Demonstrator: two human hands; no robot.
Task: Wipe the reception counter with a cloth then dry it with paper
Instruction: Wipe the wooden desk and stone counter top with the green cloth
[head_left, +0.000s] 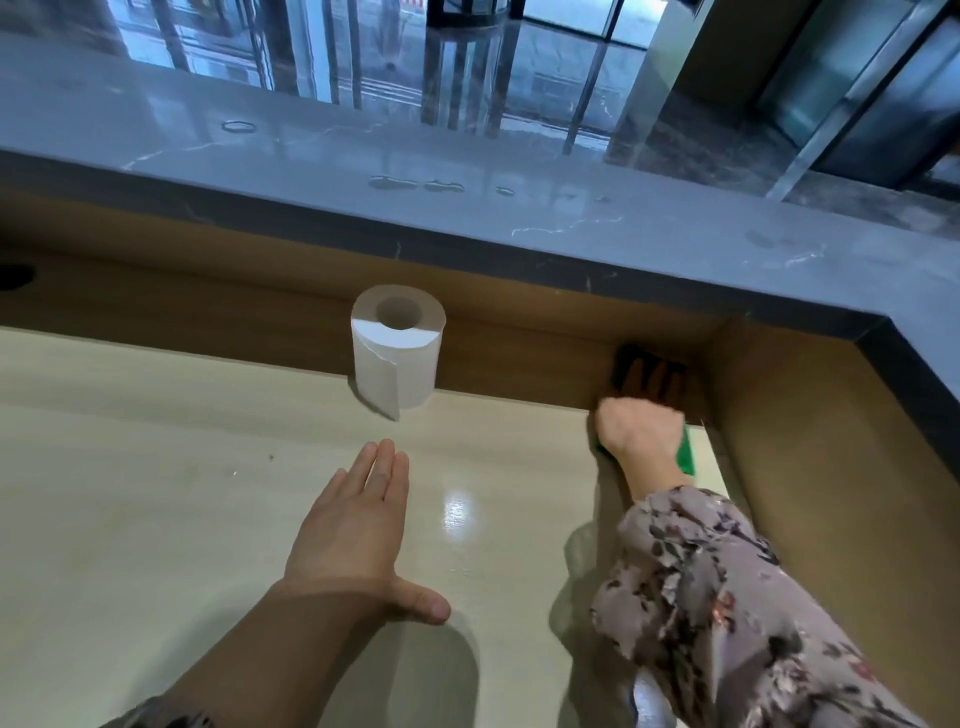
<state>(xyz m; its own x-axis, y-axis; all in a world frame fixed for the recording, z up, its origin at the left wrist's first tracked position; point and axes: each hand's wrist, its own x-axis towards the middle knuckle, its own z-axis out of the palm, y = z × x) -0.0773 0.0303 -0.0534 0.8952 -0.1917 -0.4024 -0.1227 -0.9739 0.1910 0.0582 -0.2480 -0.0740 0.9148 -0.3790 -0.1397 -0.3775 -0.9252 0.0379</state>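
The lower desk surface (156, 493) is bounded at the far edge by a brown upstand panel (208, 291) and at the right by a brown side panel (779, 415); the two meet in an inside corner. Above them runs the raised stone top (311, 156), grey and veined, carrying a water ring (239, 126) and several small puddles (415, 184). A dark cable hole (15, 275) sits at the far left. The paper roll (397, 353) stands on end against the upstand, axis vertical, core opening upward, with a loose tail hanging down its front. The green cloth (685, 457) lies on the desk surface in the far right corner, close to both panels. It is mostly covered; green shows on either side of the wrist, and the strip on the right side runs from the upstand toward the viewer. The right hand (641, 428), in a floral sleeve (727, 597), rests on the cloth; it is blurred, and whether its fingers curl round the cloth cannot be told. The left hand (353, 530) lies flat, palm down, fingers straight and pointing toward the roll, thumb spread. Open desk surface extends left of both hands.
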